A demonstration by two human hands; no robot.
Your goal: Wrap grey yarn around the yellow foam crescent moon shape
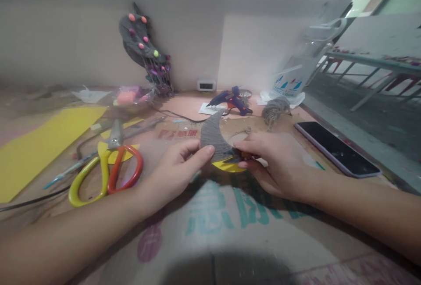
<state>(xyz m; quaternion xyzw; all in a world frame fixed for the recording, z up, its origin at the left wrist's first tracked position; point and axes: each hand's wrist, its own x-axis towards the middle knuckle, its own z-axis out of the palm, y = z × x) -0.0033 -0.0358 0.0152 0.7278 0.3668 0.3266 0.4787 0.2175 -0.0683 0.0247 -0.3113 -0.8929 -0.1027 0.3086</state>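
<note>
A crescent cut-out (213,138) is wrapped in grey yarn over its upper and middle part, with bare yellow card (230,165) at its lower end. My left hand (184,164) is closed on its left edge, thumb on the front. At the lower right end, my right hand (268,160) pinches the grey yarn close to the card. A small orange patch shows between those fingers, too blurred to name. Behind the right hand lies a ball of grey yarn (275,110), and a thin strand loops near the fingertips.
Scissors (113,162) with yellow and red handles lie left, beside yellow card (49,144). A blue glue gun (230,100) lies at the back, near a small white display (206,85). A phone (338,149) and a plastic bottle (291,74) stand right. A finished-looking grey crescent (140,41) with pompoms leans on the wall.
</note>
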